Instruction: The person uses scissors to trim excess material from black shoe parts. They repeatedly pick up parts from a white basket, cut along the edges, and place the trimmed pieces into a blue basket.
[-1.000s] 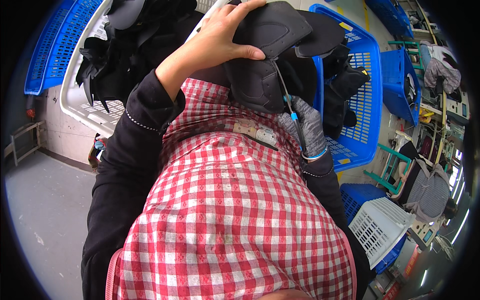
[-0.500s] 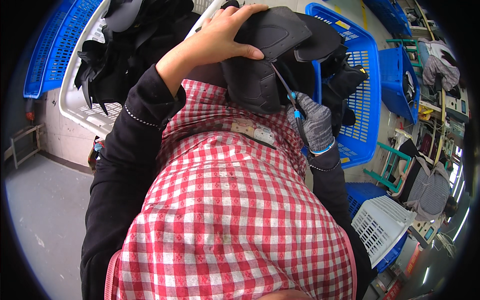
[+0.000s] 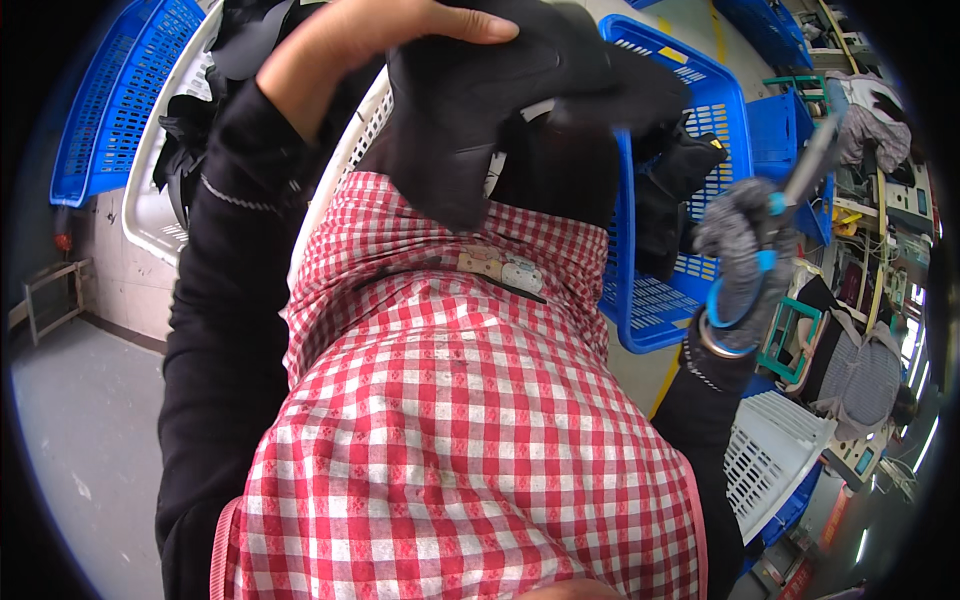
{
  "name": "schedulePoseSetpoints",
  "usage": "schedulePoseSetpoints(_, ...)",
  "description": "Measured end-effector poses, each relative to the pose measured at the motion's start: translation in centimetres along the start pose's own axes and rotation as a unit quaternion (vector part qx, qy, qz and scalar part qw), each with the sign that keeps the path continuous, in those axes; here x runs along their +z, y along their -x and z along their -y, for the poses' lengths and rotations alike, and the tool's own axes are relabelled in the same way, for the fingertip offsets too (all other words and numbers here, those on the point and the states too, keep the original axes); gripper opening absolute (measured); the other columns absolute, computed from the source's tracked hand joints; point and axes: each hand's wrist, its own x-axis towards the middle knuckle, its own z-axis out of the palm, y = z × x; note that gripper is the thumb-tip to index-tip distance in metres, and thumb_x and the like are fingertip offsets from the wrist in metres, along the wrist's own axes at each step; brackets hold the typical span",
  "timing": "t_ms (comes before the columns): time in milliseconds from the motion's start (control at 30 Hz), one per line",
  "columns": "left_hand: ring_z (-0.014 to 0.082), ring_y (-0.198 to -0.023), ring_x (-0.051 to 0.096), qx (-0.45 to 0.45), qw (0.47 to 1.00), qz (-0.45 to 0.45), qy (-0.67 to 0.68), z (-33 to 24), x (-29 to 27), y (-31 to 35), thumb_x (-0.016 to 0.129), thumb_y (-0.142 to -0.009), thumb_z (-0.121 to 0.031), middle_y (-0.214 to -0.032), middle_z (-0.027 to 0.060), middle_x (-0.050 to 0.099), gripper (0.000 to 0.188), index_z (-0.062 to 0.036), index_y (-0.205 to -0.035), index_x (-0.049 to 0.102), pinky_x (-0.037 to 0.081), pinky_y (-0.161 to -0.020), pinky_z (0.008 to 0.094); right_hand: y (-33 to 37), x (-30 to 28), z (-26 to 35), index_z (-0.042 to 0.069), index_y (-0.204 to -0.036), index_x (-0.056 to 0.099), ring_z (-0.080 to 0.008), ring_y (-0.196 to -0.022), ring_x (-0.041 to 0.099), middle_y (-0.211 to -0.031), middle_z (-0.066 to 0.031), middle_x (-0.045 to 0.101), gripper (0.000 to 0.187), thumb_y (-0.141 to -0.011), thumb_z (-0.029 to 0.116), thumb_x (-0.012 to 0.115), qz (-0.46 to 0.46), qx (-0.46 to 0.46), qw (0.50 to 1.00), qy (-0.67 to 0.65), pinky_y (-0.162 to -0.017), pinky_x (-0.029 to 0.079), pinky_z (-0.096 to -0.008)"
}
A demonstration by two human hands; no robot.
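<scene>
L hand, bare, clamped on black piece at its top, thumb over; fingers partly out of view. Piece in front of apron, bent, one lobe running down twd waist; overall long axis unclear. R hand, gloved, well apart, gripping scissors by blue basket's R side; blade up-R, away fm piece. L nearer.

Grey floor, pale wall
</scene>
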Motion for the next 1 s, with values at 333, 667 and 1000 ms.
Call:
schedulePoseSetpoints(333, 0.0330, -0.123, 0.053, 0.232, 0.789, -0.144, -0.551, 1.9, 7.4, 1.0, 0.081, -0.082, -0.019, -0.122, 0.0115, 0.063, 0.042, -0.0130, -0.123, 0.072, 0.041, -0.106, 0.0448, -3.8, 4.4, -11.0, 0.003, -0.134, 0.062, -0.0128, -0.094, 0.067, -0.111, -0.0050, 0.070, 0.042, -0.094, 0.005, 0.074, 0.051, -0.107, 0.905, 0.408, -0.081, 0.056, -0.0263)
schedulePoseSetpoints(667, 0.0302, -0.129, 0.058, 0.184, 0.897, -0.193, -0.353, 5.5, 8.1, 3.1, 0.086, -0.078, -0.035, -0.140, 0.0059, 0.060, 0.050, -0.0222, -0.124, 0.072, 0.052, -0.102, 0.0447, -2.6, 1.9, -11.8, 0.003, -0.134, 0.061, -0.0184, -0.107, 0.065, -0.120, -0.0113, 0.067, 0.038, -0.099, 0.012, 0.071, 0.074, 0.127, 0.987, 0.058, -0.090, 0.057, -0.0311)
schedulePoseSetpoints(1000, 0.0296, -0.135, 0.058, 0.108, 0.968, 0.033, -0.223, 5.4, 3.9, 2.6, 0.065, -0.098, -0.013, -0.136, 0.0118, 0.067, 0.035, -0.0090, -0.132, 0.069, 0.042, -0.118, 0.0405, -0.6, 1.1, -6.4, 0.004, -0.120, 0.064, -0.0115, -0.090, 0.061, -0.098, -0.0024, 0.066, 0.033, -0.092, 0.015, 0.079, 0.259, 0.079, 0.857, 0.439, -0.083, 0.052, -0.0279)
